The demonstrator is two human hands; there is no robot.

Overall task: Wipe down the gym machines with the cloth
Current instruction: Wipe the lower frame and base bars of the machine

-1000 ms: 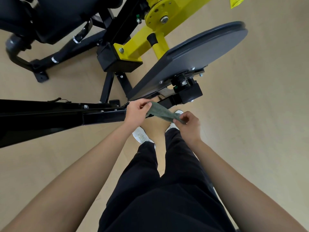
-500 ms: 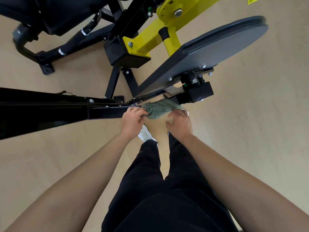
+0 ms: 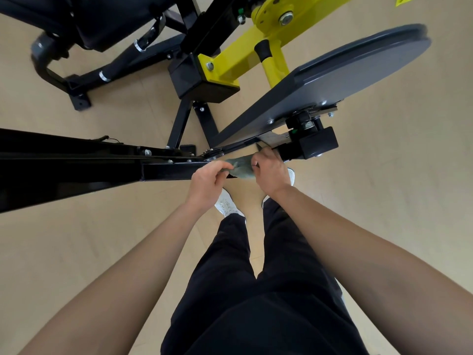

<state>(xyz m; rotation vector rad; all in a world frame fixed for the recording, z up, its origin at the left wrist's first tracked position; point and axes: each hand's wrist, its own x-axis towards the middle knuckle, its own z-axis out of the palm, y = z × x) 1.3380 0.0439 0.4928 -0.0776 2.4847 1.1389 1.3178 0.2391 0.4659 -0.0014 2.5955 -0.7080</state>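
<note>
cloth (image 3: pixel 240 168): bunched between both hands, likely being refolded for wiping
left hand (image 3: pixel 208 181): pinching its edge; beside the black bar (image 3: pixel 166 171)
right hand (image 3: pixel 268 172): gripping the other end

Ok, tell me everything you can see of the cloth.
The cloth is a small grey-green rag, soft and napped like towelling, bunched up and mostly hidden. The left hand pinches its left end, the right hand grips its right end. It sits at the end of the black frame bar, near the grey footplate.
</note>
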